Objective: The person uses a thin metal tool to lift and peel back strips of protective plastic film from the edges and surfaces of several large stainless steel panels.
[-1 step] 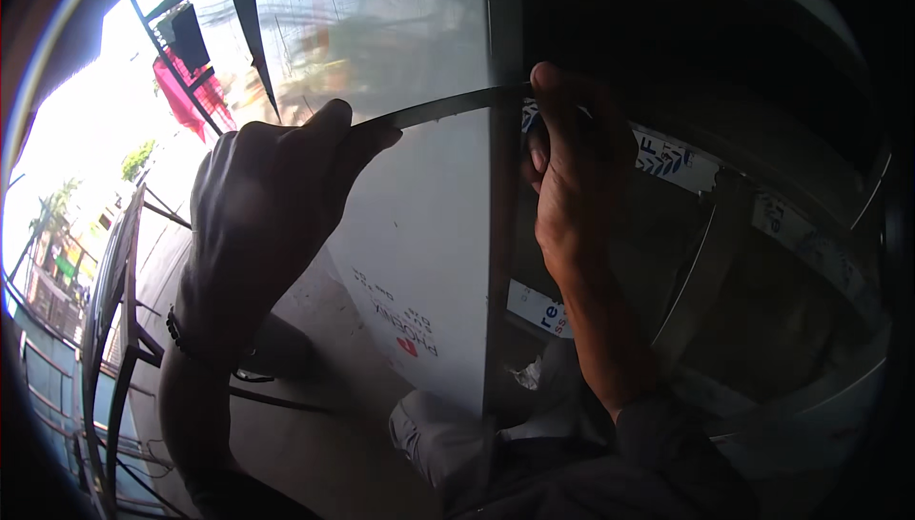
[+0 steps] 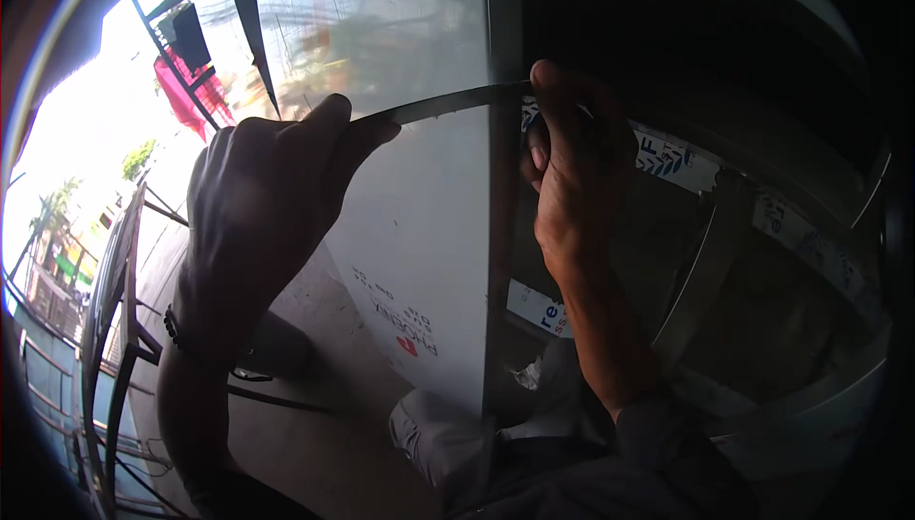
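Note:
A thin, flat, dark strip point(image 2: 448, 103) bows upward across the front of a pale, shiny panel point(image 2: 419, 234). My left hand point(image 2: 272, 172) pinches its left end between thumb and fingers. At the other end, by the panel's right edge, my right hand point(image 2: 572, 158) grips the strip with thumb and fingers closed. Shadow hides most of the right fingers, and I cannot tell whether anything else is inside that palm. The strip looks like metal or tape; its exact kind does not show.
Dark frame pieces with white-and-blue printed film point(image 2: 677, 163) stand to the right in deep shade. A metal frame point(image 2: 124, 301) leans at the left, near a pink cloth point(image 2: 186, 96) in bright daylight. My knee point(image 2: 434, 429) is below the panel.
My left hand has shifted very slightly left and up, and the strip has risen a touch with it. My right hand stays almost in place.

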`<state>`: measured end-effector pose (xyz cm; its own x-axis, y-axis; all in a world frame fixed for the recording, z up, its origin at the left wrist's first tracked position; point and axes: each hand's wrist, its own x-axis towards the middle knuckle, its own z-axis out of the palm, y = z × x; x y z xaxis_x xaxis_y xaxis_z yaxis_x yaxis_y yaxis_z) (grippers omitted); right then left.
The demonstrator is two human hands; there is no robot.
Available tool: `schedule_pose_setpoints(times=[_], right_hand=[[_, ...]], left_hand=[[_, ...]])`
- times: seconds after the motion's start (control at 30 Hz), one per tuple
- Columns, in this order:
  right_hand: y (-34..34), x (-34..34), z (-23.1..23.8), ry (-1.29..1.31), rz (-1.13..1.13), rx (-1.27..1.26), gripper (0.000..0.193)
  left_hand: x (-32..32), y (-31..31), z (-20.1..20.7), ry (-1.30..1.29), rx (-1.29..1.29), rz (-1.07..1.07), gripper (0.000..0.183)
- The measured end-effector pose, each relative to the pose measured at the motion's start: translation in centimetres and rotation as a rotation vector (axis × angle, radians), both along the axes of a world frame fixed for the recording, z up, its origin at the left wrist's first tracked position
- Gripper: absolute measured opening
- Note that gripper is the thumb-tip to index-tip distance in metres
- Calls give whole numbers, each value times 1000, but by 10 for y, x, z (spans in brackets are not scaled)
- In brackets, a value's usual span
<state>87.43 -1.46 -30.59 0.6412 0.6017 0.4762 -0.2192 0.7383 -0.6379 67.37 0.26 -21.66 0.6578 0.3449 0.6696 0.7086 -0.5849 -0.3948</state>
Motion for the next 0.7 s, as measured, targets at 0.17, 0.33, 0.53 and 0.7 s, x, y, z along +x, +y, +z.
schedule_pose_setpoints(times=[0.17,0.33,0.53,0.7], right_hand=[[11,7,20,-21,73,204,27],[11,4,17,-25,65,241,26],[-3,-4,1,50,21,48,26],[16,11,30,-21,103,251,25]], left_hand=[[3,-2,31,64,44,23,15],[2,-4,30,86,-19,78,12],[-2,-4,6,97,76,98,35],[9,5,37,43,225,-42,31]])
